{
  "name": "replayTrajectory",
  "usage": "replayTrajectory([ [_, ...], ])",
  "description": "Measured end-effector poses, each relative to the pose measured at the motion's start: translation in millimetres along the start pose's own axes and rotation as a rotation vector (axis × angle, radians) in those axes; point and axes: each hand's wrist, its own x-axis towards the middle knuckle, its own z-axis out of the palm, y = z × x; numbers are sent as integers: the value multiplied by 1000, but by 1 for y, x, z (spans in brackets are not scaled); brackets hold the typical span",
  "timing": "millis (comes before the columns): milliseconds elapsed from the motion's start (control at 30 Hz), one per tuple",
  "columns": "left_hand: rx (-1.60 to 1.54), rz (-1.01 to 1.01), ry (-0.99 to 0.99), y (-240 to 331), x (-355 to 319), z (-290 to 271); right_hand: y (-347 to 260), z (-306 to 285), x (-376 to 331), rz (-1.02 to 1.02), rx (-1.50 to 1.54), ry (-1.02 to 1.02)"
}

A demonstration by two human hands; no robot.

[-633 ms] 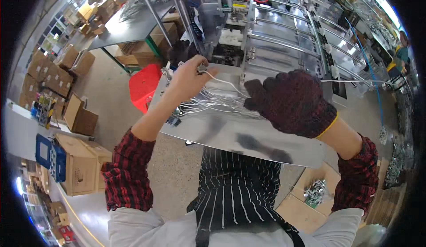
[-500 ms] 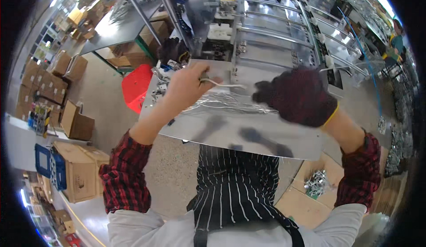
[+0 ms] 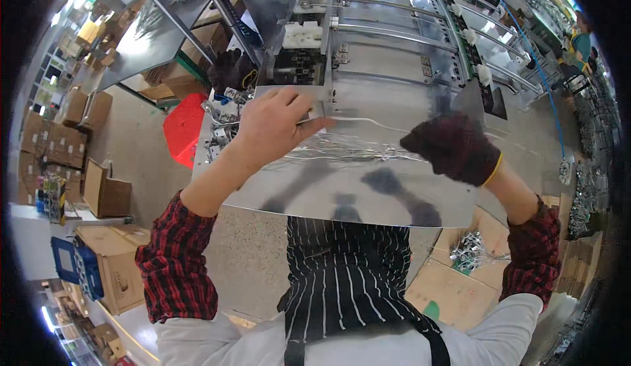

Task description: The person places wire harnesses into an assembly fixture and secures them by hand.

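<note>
Two hands in view, both at work on one white wire point(image 3: 377, 123) above a shiny metal desk point(image 3: 368, 202). Left hand point(image 3: 273, 123): bare; thumb and fingers closed in a pinch on the wire, exact contact point hidden behind the knuckles. Right hand point(image 3: 455, 146): in a dark red-black knit glove with yellow cuff edge; fingers curled shut about the wire. Wire spans the gap between the hands in a slight wave; a faint, blurred length runs on to the right past the glove.

Wire bundle point(image 3: 348, 149): lies loosely, left to right, on the desk, just nearer than the held wire. Metal fittings point(image 3: 218, 133): clustered at the desk's left end, left of the bare hand. Black glove point(image 3: 229, 70): beyond the fittings, far left. Red stool point(image 3: 184, 129): left of the desk. Railed machine point(image 3: 394, 31): far side. Pile of metal parts point(image 3: 470, 251): on cardboard, near right, below desk level.
</note>
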Motion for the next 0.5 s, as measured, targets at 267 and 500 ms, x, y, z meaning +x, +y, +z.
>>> replayTrajectory([
  [267,-99,38,-116,-8,9,5,5,15,38,276,185,-95],
  [500,-191,197,-185,-21,15,5,30,8,57,513,1046,-503],
])
